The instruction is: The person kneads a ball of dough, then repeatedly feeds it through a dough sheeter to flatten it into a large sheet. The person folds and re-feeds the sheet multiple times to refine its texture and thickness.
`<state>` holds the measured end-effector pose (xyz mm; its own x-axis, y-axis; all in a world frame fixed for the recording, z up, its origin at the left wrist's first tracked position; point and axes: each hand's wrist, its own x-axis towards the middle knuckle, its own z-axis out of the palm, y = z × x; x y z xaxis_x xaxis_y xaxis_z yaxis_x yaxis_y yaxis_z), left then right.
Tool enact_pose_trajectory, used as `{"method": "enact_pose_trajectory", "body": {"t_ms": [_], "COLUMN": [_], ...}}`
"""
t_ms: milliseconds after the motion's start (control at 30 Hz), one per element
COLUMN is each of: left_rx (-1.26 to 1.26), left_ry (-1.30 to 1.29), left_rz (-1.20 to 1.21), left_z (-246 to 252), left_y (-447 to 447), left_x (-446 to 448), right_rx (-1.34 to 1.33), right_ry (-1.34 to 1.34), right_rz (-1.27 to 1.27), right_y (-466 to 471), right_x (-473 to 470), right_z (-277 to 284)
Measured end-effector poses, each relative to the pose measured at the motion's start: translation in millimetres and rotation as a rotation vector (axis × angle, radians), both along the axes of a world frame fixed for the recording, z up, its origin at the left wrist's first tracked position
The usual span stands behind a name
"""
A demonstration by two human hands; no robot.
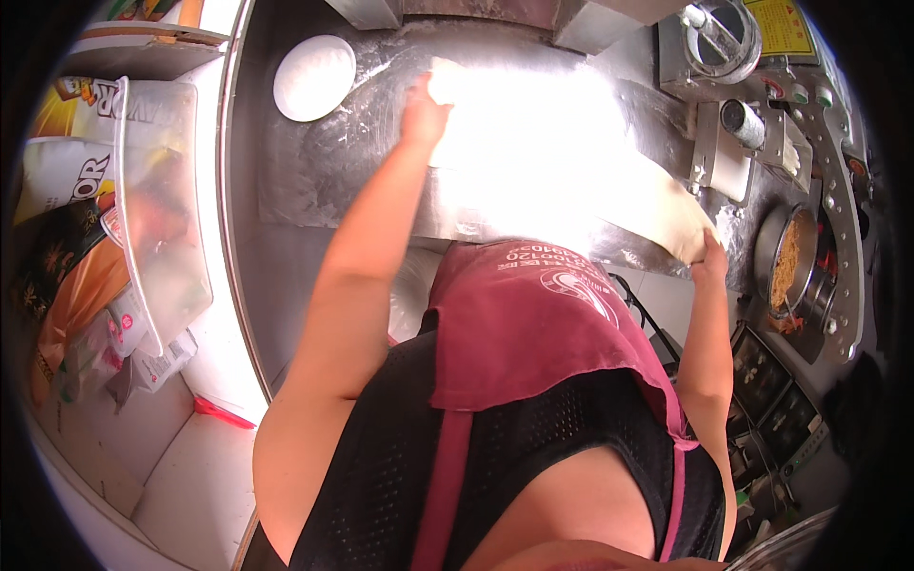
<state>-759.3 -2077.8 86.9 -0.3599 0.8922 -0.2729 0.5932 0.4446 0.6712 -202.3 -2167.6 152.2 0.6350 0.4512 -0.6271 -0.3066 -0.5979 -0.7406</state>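
A long sheet of dough (660, 207) lies across a floured metal worktop (343, 164), its middle lost in bright glare. At the sheet's left end is my left hand (426, 114), its fingers at the pale edge; whether they grip it cannot be told. My right hand (709, 255) pinches the right end, near the worktop's front edge. A white bowl (314, 78) with white contents, perhaps flour, stands to the left of my left hand.
At the right stands a metal machine with a handwheel (722, 41) and rollers. A metal bowl (785, 260) holds shredded orange-brown food. On the left, a translucent plastic bin (171, 214) sits among packaged bags (68, 168). A red tool (225, 412) lies below it.
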Motion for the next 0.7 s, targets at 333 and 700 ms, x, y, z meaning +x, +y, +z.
{"method": "enact_pose_trajectory", "body": {"t_ms": [333, 700], "left_rx": [-0.119, 0.271], "left_ry": [0.536, -0.109], "left_rz": [-0.574, 0.011], "left_z": [7, -5], "left_y": [-46, -30], "left_x": [74, 27], "right_rx": [-0.022, 0.217], "right_ry": [-0.361, 0.248], "right_rz": [0.366, 1.011], "right_y": [-13, 60], "right_x": [-21, -315], "right_z": [10, 87]}}
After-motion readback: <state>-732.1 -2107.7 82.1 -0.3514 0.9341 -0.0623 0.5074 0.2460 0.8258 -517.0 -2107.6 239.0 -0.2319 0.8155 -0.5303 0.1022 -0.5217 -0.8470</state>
